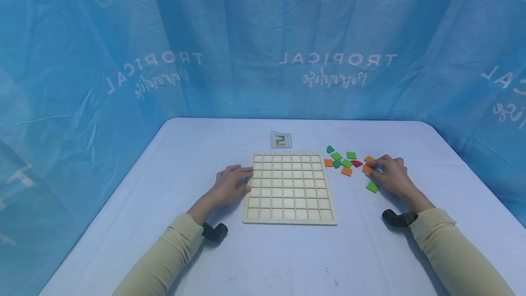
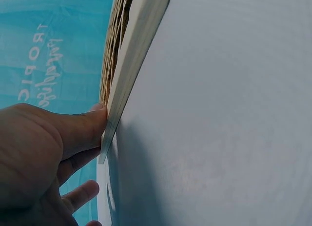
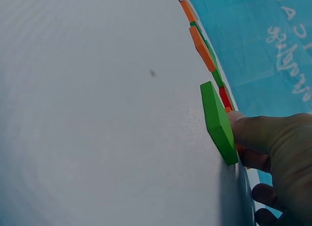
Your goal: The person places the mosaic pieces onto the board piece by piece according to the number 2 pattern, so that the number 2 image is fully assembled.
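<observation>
A pale wooden grid board (image 1: 289,192) with square recesses lies on the table. At its left edge, my left hand (image 1: 231,185) touches the rim with thumb and fingertips; in the left wrist view the thumb (image 2: 80,131) presses the board's side (image 2: 127,72). To the right of the board, my right hand (image 1: 392,175) pinches an orange square tile (image 1: 366,168) between thumb and index finger. Just nearer than that hand lies a green square tile (image 1: 372,187), which in the right wrist view stands in front of the thumb (image 3: 253,133) and partly hides the pinch.
Several loose tiles lie between board and right hand: orange (image 1: 347,171) and green squares (image 1: 351,155), dark green rounded pieces (image 1: 330,149) and a red one (image 1: 356,163). A small printed pattern card (image 1: 281,140) lies behind the board. Blue printed curtains (image 1: 263,35) hang around the white table.
</observation>
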Action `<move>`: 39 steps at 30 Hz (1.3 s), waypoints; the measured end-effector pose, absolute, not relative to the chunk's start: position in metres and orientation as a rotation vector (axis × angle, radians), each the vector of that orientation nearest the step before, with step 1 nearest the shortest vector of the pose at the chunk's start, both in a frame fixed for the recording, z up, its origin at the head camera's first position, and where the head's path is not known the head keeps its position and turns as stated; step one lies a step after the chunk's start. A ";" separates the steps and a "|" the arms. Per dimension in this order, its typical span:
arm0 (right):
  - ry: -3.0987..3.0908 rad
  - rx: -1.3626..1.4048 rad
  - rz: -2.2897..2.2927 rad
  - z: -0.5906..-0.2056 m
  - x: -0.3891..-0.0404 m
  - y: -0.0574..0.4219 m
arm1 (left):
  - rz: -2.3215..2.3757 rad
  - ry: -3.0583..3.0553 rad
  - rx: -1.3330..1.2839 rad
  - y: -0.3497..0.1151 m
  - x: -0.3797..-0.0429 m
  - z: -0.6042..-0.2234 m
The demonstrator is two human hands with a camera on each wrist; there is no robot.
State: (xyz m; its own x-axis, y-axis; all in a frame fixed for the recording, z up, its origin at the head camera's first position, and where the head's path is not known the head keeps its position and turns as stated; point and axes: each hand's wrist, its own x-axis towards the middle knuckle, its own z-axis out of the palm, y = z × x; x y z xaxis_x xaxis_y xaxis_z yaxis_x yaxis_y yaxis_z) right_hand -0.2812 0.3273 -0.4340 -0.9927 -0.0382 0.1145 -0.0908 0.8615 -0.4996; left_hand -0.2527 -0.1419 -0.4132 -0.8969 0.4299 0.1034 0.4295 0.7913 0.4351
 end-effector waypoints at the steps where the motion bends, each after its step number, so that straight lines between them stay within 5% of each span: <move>1: -2.932 0.097 0.792 -0.435 -0.282 0.327 | 0.720 2.974 0.710 -0.142 -0.253 -0.414; 21: -2.788 0.256 0.758 -0.434 -0.281 0.326 | 0.720 2.966 0.724 -0.145 -0.257 -0.414; 39: -2.694 0.403 0.941 -0.407 -0.279 0.248 | 0.750 2.967 0.670 -0.145 -0.257 -0.418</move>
